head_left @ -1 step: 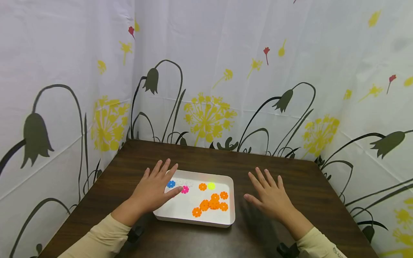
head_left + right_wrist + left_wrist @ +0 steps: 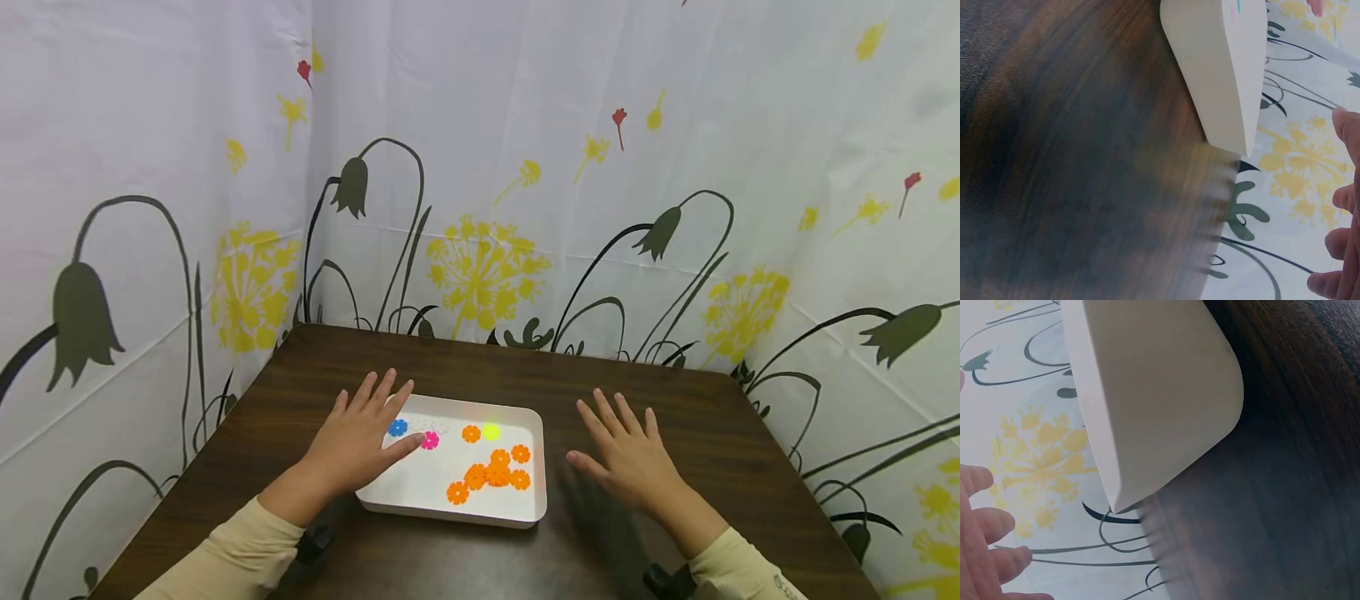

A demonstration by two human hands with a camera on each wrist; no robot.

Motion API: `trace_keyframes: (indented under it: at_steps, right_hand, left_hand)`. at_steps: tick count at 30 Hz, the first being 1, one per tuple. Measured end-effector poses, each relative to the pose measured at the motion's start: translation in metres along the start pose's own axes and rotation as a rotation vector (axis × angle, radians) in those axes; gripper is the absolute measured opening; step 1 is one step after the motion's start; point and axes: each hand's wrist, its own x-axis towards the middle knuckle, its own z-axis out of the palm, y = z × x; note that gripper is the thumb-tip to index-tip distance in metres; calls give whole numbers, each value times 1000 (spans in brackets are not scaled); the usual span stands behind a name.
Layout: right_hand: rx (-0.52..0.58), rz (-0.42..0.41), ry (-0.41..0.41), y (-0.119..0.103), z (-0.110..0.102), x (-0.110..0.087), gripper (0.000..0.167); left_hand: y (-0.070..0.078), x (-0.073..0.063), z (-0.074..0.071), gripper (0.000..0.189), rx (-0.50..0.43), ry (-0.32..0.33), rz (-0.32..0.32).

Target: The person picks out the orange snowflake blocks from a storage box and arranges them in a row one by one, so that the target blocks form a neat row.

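Observation:
My left hand point(image 2: 352, 446) is spread palm down above the left side of a white tray point(image 2: 450, 511), hiding its left edge in the head view. Its thumb tip overlaps a pink flower-shaped disc point(image 2: 430, 440). Beyond the fingers lies a blue flower-shaped disc point(image 2: 397, 427). Several orange flower-shaped discs point(image 2: 475, 477), some piled together, lie in the tray's right half. A yellow disc point(image 2: 491, 432) sits near the far rim, and pale clear pieces lie by the blue one. My right hand point(image 2: 633, 462), fingers spread, hovers over the table right of the tray and holds nothing.
The dark wooden table point(image 2: 600, 375) has a white curtain point(image 2: 480, 100) with a flower print behind it and along both sides. In both wrist views, the tray's outer wall point(image 2: 1166, 394) stands beside the tabletop.

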Motion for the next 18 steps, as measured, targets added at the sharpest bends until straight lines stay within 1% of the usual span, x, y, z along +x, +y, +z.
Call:
trace_keyframes:
  at_steps: [5,8,14,18]
  right_hand:
    - [2,-2,-10,-1,5,-1,81]
    - [5,7,-19,0,7,-3,83]
    - [18,29,-23,4,5,-5,84]
    - [45,35,-25,6,3,-4,88]
  left_hand:
    - [0,-1,2,83,12,-6,-5]
    - [-2,-1,3,84,4,-20,-10]
    - [-10,-1,1,88,-72,-71,-49]
    - [-20,0,-4,93,-135,-115,-102]
